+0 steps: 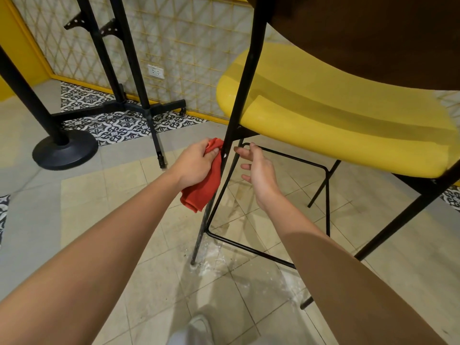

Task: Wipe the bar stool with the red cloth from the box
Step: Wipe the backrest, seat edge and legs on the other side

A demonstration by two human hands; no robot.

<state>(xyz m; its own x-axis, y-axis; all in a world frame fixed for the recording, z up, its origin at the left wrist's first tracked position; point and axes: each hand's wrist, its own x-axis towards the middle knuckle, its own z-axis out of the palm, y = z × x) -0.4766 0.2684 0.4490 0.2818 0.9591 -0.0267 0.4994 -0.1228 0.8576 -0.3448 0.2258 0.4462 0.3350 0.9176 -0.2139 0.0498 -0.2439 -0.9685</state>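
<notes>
A black round base [65, 151] carrying a dark pole [27, 95] is standing on the grey floor at the left, and beside it a black metal stand [149, 108] is resting partly on a strip of black-and-white patterned tiles [119, 123] — the strip is running along the foot of the wall. A white power outlet [156, 71] is sitting low on the diamond-patterned wall [62, 51] behind a yellow wire grid [189, 46], while the beige floor tiles [99, 190] are showing a whitish dusty patch [211, 267].
</notes>
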